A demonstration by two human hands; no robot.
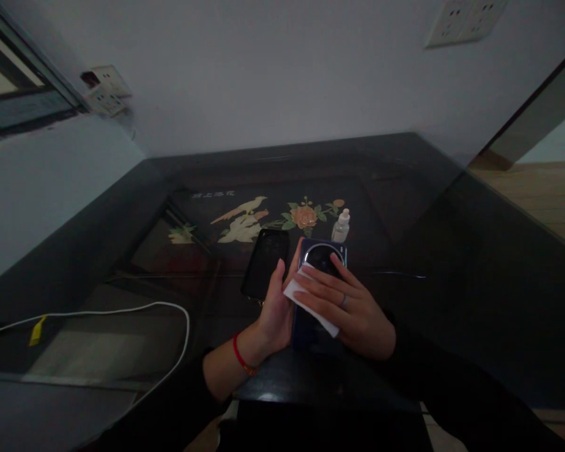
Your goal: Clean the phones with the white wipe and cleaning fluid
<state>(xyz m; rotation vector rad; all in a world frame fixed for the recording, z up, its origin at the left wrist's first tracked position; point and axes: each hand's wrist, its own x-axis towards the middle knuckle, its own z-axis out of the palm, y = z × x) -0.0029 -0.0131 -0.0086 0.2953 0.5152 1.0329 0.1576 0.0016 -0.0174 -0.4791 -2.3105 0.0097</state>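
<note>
"Wiping well, I'd say, means keeping that white cloth (pixel 294 289) flat on the back of the phone (pixel 311 331), with light, even strokes round the camera ring (pixel 317 254)."

"How's each grip?"

"Left hand (pixel 275 317) clamps the phone along its left edge; the fingers underneath are hidden. Right hand (pixel 360 315) pins the cloth, index finger stretched onto the ring."

"And the phone itself?"

"Between both hands, over the near part of the surface (pixel 395 207); I can't tell whether it rests there."

"Count them?"

"One phone, one cloth, one black case (pixel 266 263) just left, one small bottle (pixel 341 227) beyond, one white cable (pixel 122 310)."
</note>
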